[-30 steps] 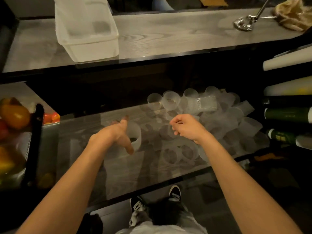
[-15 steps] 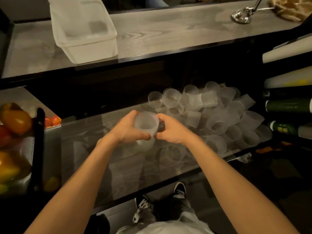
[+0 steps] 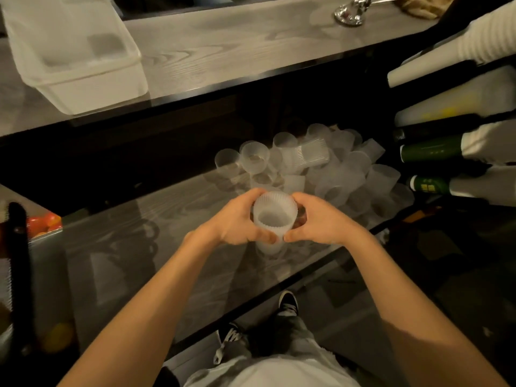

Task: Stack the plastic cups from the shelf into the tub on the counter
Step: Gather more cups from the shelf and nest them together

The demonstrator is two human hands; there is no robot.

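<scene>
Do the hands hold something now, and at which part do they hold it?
A frosted plastic cup, mouth up. The left hand grips its left side wall near the rim, the right hand its right side wall.

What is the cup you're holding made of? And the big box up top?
The cup looks like frosted plastic: cloudy white, half see-through, with fine ribs around its rim. The tub seems smooth, milky plastic too; dark patches show faintly through it.

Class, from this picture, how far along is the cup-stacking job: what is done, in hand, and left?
Done: seemingly nothing; no cups show in the tub on the counter. In hand: left hand and right hand grip a ribbed cup above the shelf. Left: the pile of loose cups.
</scene>
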